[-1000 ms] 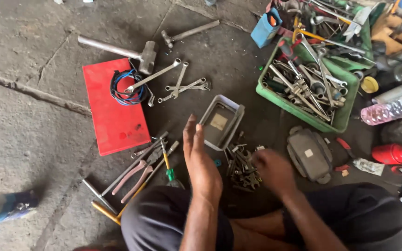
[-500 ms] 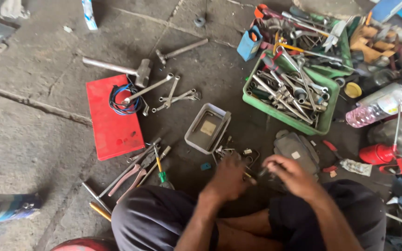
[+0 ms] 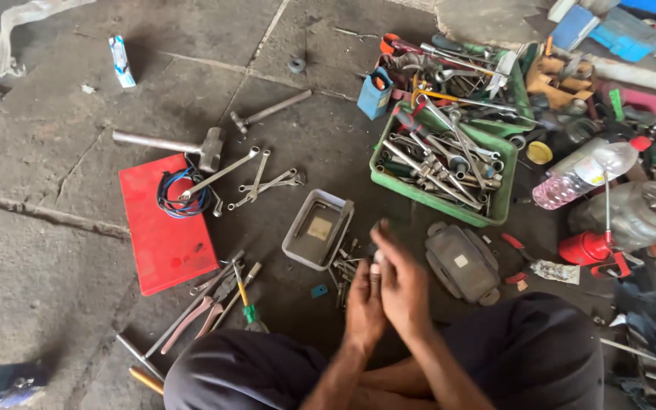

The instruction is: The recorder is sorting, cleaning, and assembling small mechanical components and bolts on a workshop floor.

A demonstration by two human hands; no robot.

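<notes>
On the cracked concrete floor strewn with tools, our left hand and right hand press together, grip unclear.

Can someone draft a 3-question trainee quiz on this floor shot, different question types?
1. True or false: the left hand and right hand are together, just right of the small grey tray.
2. What lies on the red board? A) coiled wire B) a bottle C) a hammer head
3. Fill in: the green crate holds mostly ____.

Key: 1 true; 2 A, coiled wire; 3 spanners.
</notes>
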